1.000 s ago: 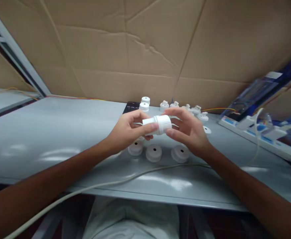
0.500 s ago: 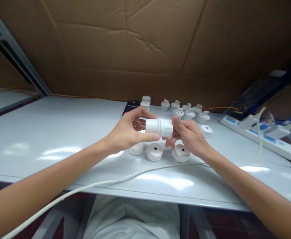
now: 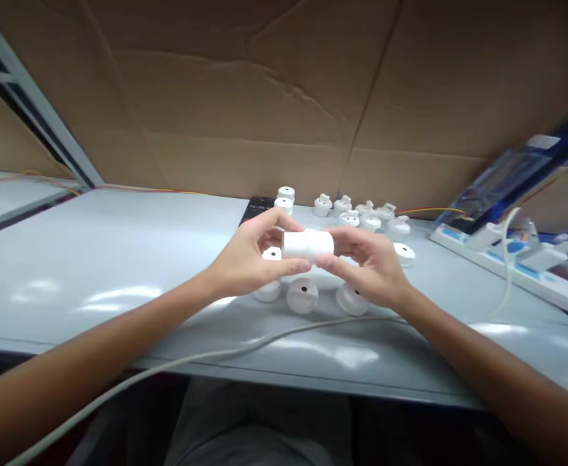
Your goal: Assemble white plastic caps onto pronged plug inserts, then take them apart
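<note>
A white cylindrical part (image 3: 307,245) is held sideways above the table, between both hands. My left hand (image 3: 259,252) grips its left end, thumb below and fingers above. Around its right end my right hand (image 3: 366,262) is closed, thumb below and fingers on top. Beneath the hands stand round white caps with dark centre holes, among them a middle one (image 3: 302,296) and a right one (image 3: 352,299), partly covered by my right hand. Another white cap (image 3: 272,254) shows just behind my left fingers.
Several white plug-like pieces (image 3: 349,218) stand at the back, near two stacked-looking white caps (image 3: 284,206) and a black phone (image 3: 257,207). A power strip (image 3: 512,265) lies right. A pale cable (image 3: 245,350) crosses the table's front (image 3: 94,259). Cardboard (image 3: 216,97) forms the back.
My right hand has shifted its grip on the white part, its thumb now low and its fingers stretched over the top. The part looks shorter between the hands. My left hand stays nearly in place.
</note>
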A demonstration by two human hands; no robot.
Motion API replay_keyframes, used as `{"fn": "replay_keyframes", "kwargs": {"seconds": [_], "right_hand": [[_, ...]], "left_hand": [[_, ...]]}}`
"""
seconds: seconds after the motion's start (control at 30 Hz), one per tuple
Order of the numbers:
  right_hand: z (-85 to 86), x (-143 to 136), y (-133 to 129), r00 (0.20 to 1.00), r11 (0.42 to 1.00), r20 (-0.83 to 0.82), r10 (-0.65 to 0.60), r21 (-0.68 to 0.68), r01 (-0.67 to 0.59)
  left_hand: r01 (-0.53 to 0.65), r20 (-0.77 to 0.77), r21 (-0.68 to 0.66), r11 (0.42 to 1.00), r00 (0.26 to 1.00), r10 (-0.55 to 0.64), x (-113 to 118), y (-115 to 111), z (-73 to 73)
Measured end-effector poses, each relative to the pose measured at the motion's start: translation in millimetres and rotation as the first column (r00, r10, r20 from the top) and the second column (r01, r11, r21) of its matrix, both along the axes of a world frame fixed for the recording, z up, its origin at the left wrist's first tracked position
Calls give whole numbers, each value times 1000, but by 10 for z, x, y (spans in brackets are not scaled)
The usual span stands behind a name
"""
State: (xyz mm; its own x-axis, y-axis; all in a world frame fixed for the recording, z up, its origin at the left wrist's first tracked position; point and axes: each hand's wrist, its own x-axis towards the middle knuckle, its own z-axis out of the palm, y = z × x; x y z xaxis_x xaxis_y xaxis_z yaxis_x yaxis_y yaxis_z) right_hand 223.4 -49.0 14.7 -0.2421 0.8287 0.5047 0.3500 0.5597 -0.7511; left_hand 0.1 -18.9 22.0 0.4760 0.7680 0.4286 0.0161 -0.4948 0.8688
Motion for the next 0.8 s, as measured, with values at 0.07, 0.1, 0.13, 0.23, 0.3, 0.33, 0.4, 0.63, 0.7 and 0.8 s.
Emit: {"fn": "replay_keyframes", "kwargs": {"seconds": [0.07, 0.1, 0.13, 0.23, 0.3, 0.33, 0.4, 0.63, 0.7, 0.8], "right_hand": [[41, -25, -42, 999, 996, -31, 7, -85, -9], [60, -39, -64, 999, 992, -48, 10, -126, -16], [77, -52, -85, 998, 986, -64, 13, -164, -23], [124, -77, -134, 996, 966, -80, 27, -254, -47], [145, -79, -142, 998, 956, -55, 19, -291, -34], [151, -76, -137, 999, 955, -32, 10, -296, -19], [151, -67, -115, 1000, 967, 15, -12, -256, 16], [128, -35, -54, 995, 990, 51, -80, -109, 85], [139, -1, -34, 994, 993, 36, -99, -59, 101], [163, 108, 43, 986, 987, 59, -158, 26, 157]], "left_hand": [[-37, -40, 265, 964, 998, 49, -6, -10, -23], [-55, -59, 386, 921, 995, 85, -12, -13, -39], [-67, -80, 490, 869, 989, 121, -20, -13, -57], [-54, -105, 688, 723, 979, 173, -53, 7, -115], [-27, -117, 754, 656, 978, 174, -71, 30, -139], [-16, -130, 772, 635, 975, 182, -75, 38, -142], [-13, -174, 780, 625, 956, 237, -64, 38, -134], [3, -423, 648, 762, 834, 356, 152, -77, -8], [7, -447, 567, 823, 842, 301, 234, -19, 83], [-15, -449, 492, 870, 853, 268, 368, 265, 267]]}}
